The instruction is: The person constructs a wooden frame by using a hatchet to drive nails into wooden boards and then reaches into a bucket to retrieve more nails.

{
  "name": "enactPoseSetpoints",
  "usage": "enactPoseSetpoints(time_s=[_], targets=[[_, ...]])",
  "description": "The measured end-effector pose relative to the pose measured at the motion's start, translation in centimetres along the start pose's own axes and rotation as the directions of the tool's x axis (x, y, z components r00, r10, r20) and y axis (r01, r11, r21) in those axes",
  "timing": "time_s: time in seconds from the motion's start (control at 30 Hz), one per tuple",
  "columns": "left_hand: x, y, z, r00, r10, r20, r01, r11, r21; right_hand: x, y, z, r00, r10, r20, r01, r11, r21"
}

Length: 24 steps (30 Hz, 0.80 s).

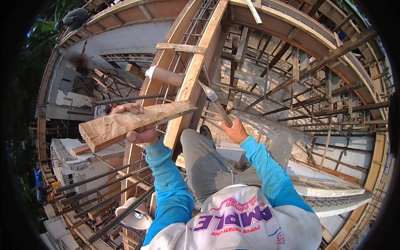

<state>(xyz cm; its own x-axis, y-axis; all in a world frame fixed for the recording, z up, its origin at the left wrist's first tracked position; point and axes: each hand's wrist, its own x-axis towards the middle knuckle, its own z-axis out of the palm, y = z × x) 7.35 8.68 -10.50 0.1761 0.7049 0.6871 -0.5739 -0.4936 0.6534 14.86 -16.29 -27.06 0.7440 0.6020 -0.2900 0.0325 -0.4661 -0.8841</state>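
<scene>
My left hand (139,129) grips a short, thick piece of rough-cut timber (137,121), thumb beneath and fingers over its far edge. The timber tilts up to the right, and its right end lies in front of the wooden formwork beam (196,71). In my right hand (235,131) is the wooden handle of a hammer (218,106). The hammer's worn metal head points up and left, close to the beam's right side and apart from the timber. A brown cylinder with a white end (166,77) lies across the formwork just beyond the timber.
Rebar runs inside the formwork, and several rebar rods (104,183) stick out at lower left. A light cap (137,214) hangs near my left elbow. Timber props and braces (291,96) fill the deep opening on the right. Another person (79,62) is at upper left.
</scene>
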Motion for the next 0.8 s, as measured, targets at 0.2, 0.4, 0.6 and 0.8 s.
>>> enactPoseSetpoints(time_s=[0.2, 0.4, 0.6, 0.8], targets=[[0.4, -0.7, -0.8, 0.995, -0.092, -0.048, 0.086, 0.99, -0.116, -4.0, 5.1, 0.5, 0.979, 0.182, -0.095, -0.175, 0.981, 0.084], [-0.4, 0.8, 0.6, 0.984, -0.019, -0.178, 0.013, 0.999, -0.036, -11.4, 10.3, -0.9, 0.925, 0.376, -0.059, -0.343, 0.891, 0.298], [-1.7, 3.1, 0.1, 0.922, -0.113, -0.371, 0.048, 0.983, -0.178, -11.7, 7.6, -4.1, 0.905, 0.323, -0.277, -0.124, 0.823, 0.555], [-4.2, 2.2, -2.6, 0.603, -0.524, -0.602, 0.303, 0.848, -0.435, -11.2, 6.0, -6.2, 0.878, 0.219, -0.427, 0.121, 0.76, 0.639]])
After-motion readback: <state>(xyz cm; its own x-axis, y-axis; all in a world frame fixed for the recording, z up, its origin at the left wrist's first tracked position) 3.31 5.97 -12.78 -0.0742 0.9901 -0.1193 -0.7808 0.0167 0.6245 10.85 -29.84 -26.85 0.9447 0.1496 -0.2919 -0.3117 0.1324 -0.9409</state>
